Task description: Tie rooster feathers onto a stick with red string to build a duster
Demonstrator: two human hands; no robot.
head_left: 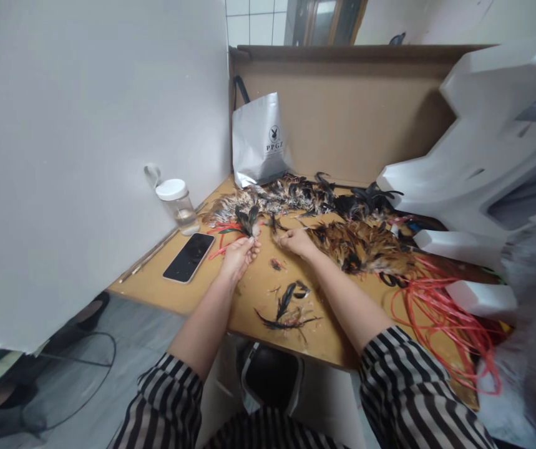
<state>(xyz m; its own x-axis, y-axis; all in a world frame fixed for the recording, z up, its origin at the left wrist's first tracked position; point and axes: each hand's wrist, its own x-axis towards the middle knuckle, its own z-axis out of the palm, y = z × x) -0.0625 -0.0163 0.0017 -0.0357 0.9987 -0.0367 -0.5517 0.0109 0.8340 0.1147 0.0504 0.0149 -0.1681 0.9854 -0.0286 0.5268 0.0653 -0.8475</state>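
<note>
Yellow worktop (249, 305) stands before a cardboard panel (365, 112); I read it as a clock, with the person's striped sleeves (162, 402) at 6. Toward 11 o'clock, the left hand (240, 255) is closed on a bunch of dark feathers (248, 219). The right hand (297, 242), nearer 12, pinches a thin dark tuft (274, 227). Brown feather pile (364, 244) lies at 3, red strings (440, 315) at 4, phone (188, 257) at 9, lidded jar (177, 201) at 10.

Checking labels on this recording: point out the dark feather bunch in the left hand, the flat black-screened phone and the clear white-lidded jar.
Dark feather bunch (247, 221): head view, spread dark feathers.
Black-screened phone (189, 257): head view, middle of screen.
White-lidded jar (183, 211): head view, clear side wall.
</note>
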